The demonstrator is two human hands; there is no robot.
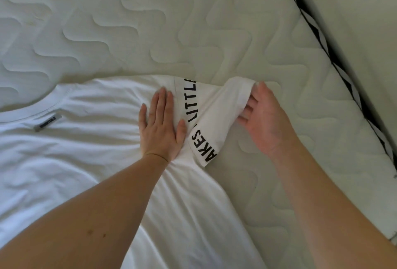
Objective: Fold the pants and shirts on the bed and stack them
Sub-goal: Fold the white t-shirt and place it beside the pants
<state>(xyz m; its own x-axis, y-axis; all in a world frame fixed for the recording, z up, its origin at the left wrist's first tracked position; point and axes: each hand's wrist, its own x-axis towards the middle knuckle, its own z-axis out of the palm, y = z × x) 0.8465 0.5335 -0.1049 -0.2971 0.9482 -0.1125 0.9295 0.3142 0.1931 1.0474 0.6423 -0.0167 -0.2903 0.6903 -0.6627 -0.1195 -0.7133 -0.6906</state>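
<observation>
A white T-shirt lies spread on the bed, its round collar with a grey label at the left. Its sleeve, printed with black letters, is lifted and partly turned over at the shirt's right side. My left hand presses flat on the shirt near the shoulder, fingers straight. My right hand holds the sleeve's hem, thumb on top and fingers beneath the cloth. No pants are in view.
The quilted pale mattress stretches behind and to the right of the shirt. Its edge with black-and-white piping runs diagonally at the right, with a pale surface beyond it.
</observation>
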